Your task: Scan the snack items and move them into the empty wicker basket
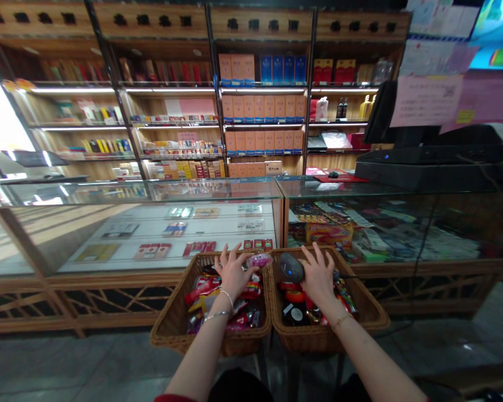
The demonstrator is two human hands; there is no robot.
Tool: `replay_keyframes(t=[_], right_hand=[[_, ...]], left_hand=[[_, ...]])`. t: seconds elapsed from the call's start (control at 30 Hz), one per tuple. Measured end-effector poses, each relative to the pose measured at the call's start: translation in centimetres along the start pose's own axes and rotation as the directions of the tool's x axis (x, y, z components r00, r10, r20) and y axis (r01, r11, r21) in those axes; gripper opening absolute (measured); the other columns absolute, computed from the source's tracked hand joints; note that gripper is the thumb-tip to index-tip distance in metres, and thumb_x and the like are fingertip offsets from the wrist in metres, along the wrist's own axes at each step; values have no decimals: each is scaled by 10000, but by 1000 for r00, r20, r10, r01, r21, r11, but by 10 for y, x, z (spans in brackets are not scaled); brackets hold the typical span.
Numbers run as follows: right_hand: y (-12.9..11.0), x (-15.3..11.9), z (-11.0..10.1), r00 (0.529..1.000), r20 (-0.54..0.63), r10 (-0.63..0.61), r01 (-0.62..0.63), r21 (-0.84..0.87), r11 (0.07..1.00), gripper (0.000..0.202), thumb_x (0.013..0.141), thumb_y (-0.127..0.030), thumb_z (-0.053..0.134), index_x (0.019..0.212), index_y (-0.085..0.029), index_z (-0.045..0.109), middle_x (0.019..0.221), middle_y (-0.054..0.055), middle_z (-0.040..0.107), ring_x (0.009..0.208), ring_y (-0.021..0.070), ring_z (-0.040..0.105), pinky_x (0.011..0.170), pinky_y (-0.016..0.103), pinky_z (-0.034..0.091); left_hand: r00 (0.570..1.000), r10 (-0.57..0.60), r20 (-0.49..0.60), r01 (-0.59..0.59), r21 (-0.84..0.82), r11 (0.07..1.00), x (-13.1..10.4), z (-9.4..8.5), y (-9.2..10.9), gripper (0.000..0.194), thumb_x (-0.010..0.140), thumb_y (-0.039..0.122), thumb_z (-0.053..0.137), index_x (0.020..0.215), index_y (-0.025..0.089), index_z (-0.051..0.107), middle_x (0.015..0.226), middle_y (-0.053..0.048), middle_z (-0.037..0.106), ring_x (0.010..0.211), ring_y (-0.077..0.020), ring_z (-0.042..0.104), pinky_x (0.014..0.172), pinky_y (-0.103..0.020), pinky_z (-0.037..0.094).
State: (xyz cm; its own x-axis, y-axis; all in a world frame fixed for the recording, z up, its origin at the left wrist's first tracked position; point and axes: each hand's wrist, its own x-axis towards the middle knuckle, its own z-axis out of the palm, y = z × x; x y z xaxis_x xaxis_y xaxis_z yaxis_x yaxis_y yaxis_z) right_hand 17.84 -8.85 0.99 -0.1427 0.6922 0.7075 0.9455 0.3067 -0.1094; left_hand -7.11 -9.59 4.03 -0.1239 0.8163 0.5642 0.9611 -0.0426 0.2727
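Note:
Two wicker baskets stand side by side in front of me, the left basket (167, 324) and the right basket (371, 315), both holding mixed packaged items. Over the left one is my left hand (233, 273), fingers spread, with a small clear and pink package (259, 260) at its thumb and fingertips. My right hand (317, 274) is above the right basket, wrapped around a dark scanner-like device (291, 268) with a blue light. That device's head points left, toward the pink package, and a gap separates the two. Part of its handle is hidden by my right hand.
Behind the baskets runs a glass display counter (171, 192) with flat packs inside. A monitor (379, 114) and dark equipment (436, 167) sit on its right part. A dark cable (423, 254) hangs at the right. Stocked shelves (264, 125) line the back wall.

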Motion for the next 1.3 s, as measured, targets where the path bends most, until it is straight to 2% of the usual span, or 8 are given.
replay_keyframes(t=[0.37,0.57,0.63,0.7,0.77,0.87,1.07,1.3], right_hand=[[-9,-1,-5,999,30,12,-12,12,1000,319,783,-124,562,1023,-240,738,1445,51,572,1455,308,309,1135,543,178],[-10,-2,-9,999,34,9,-9,18,1000,329,775,-121,544,1016,-238,736,1438,42,579,1448,309,316,1126,554,198],[-10,-2,-10,999,34,7,-8,16,1000,334,772,-116,540,1015,-235,735,1432,47,584,1442,311,323,1122,556,204],[-10,-3,-10,999,39,5,-5,10,1000,336,766,-111,542,1011,-237,736,1429,43,587,1439,310,327,1119,554,206],[-10,-5,-9,999,35,-1,1,4,1000,339,762,-111,551,1015,-241,735,1431,43,586,1442,309,323,1120,555,203],[-10,-6,-6,1000,21,-13,13,2,1000,350,755,-108,561,1031,-241,730,1442,47,575,1449,309,312,1125,560,194],[-10,-4,-8,998,58,16,-17,21,1000,337,762,-107,553,1018,-235,729,1447,34,571,1452,307,310,1127,557,203],[-1,-2,-7,996,81,34,-34,5,999,357,750,-102,570,1045,-236,721,1467,35,551,1465,298,286,1141,554,182]], left_hand=[[996,-15,87,19,-37,999,-13,-15,-22,296,808,478,682,1083,382,737,1530,0,486,1505,-375,204,1172,-703,136],[983,37,181,-16,-118,993,-20,-24,-36,254,854,432,616,1059,359,748,1584,18,410,1525,-374,141,1163,-723,127],[981,35,190,-11,-126,992,-21,-25,-41,293,874,443,584,1117,366,729,1602,13,380,1529,-370,131,1160,-723,131],[988,14,156,2,-101,995,-23,-25,-42,406,872,463,586,1259,364,661,1621,-17,346,1534,-369,110,1168,-711,125],[994,-2,108,9,-58,998,-24,-23,-41,560,858,484,604,1398,344,549,1638,-48,305,1539,-371,67,1180,-695,109],[998,-1,69,1,-5,1000,-25,-19,-37,682,845,508,618,1480,323,447,1653,-67,262,1541,-374,8,1191,-679,90],[997,-12,72,10,33,999,-25,-14,-29,704,856,537,594,1498,305,420,1663,-73,224,1540,-379,3,1190,-682,103],[996,-7,88,1,63,998,-21,-5,-13,759,860,550,570,1529,256,366,1655,-104,243,1540,-380,4,1187,-685,99]])
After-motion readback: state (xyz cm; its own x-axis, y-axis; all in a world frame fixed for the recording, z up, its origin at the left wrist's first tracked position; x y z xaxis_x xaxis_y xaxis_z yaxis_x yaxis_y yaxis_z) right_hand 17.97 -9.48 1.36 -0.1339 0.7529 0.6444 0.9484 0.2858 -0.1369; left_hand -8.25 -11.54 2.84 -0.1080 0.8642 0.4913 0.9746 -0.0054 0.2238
